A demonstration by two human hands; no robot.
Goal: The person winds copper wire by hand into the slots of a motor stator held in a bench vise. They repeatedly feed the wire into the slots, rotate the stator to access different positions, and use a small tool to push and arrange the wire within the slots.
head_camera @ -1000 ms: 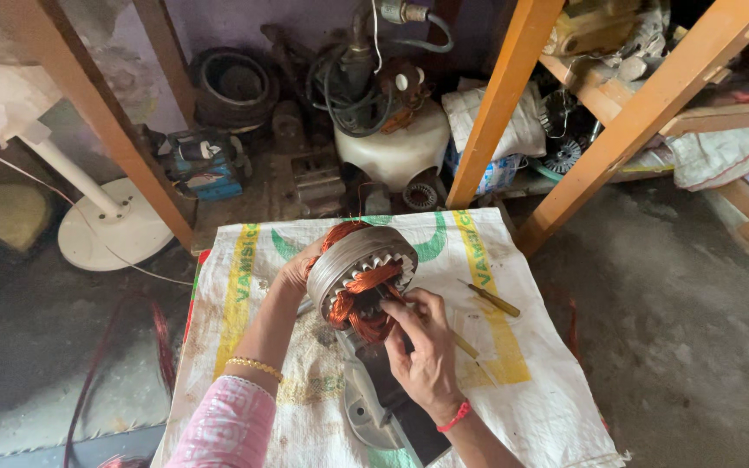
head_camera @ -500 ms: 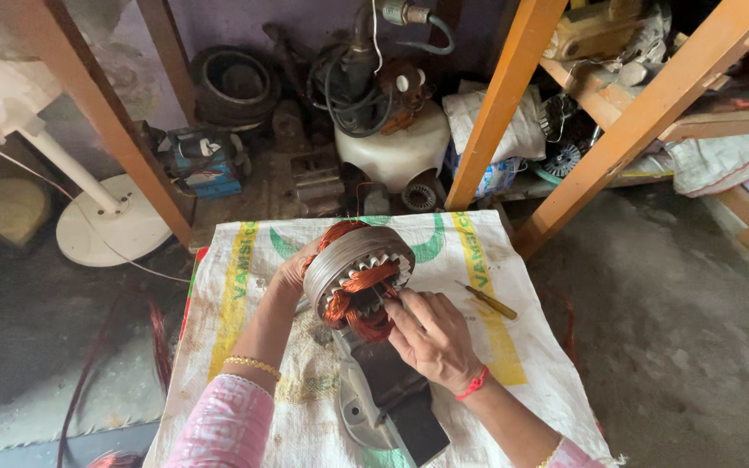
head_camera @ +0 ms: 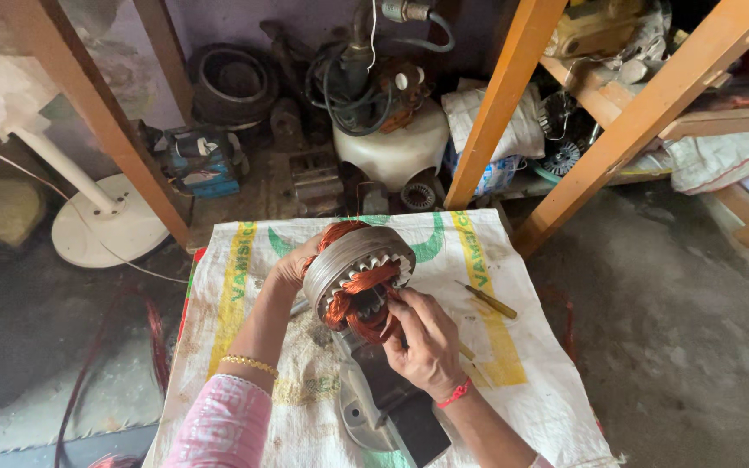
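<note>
Gripping the stator point(head_camera: 359, 260), the left hand point(head_camera: 292, 270) stays put; right hand point(head_camera: 422, 342) has slid lower, fingers pinching its copper coil point(head_camera: 366, 299).

Two hands work at centre frame, left hand point(head_camera: 292, 270) and right hand point(head_camera: 426, 342), on one motor stator point(head_camera: 359, 273); one white sack point(head_camera: 530, 381) lies beneath, one screwdriver point(head_camera: 490, 301) at centre right, one fan base point(head_camera: 106, 230) at left
</note>
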